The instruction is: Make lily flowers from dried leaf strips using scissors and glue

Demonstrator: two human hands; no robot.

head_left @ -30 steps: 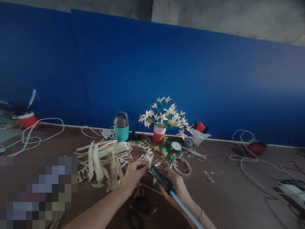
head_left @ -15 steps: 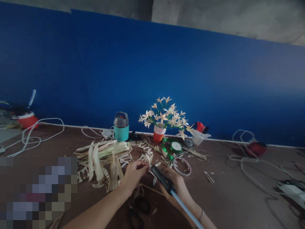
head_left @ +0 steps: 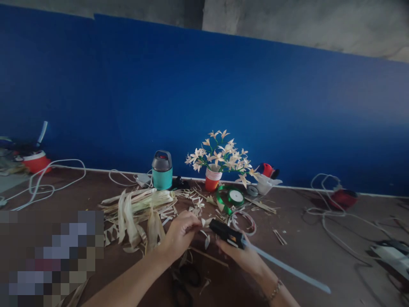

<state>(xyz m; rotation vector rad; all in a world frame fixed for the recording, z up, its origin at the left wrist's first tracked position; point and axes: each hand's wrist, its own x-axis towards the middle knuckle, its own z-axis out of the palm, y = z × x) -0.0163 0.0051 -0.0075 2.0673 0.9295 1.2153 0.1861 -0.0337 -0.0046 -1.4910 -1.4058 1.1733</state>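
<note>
My right hand point(head_left: 240, 255) grips a black glue gun point(head_left: 227, 233) with a pale glue stick point(head_left: 284, 267) sticking out behind it to the lower right. The gun's tip points left at a small pale husk petal point(head_left: 204, 222) pinched in my left hand point(head_left: 179, 234). Both hands hover just above the brown table, in front of a pile of dried corn husks point(head_left: 140, 207). A black pair of scissors point(head_left: 185, 279) lies on the table below my hands.
Behind stand a teal jar point(head_left: 162, 170), a red cup of husk flowers point(head_left: 213, 178), a green ribbon spool point(head_left: 235, 197) and a wire ring point(head_left: 244, 222). White cables point(head_left: 47, 183) run at the left, and more cables point(head_left: 332, 221) at the right. A blue wall backs the table.
My right hand has swung the glue gun, so its glue stick now points more to the right and lies flatter. The left hand has shifted slightly right with the petal.
</note>
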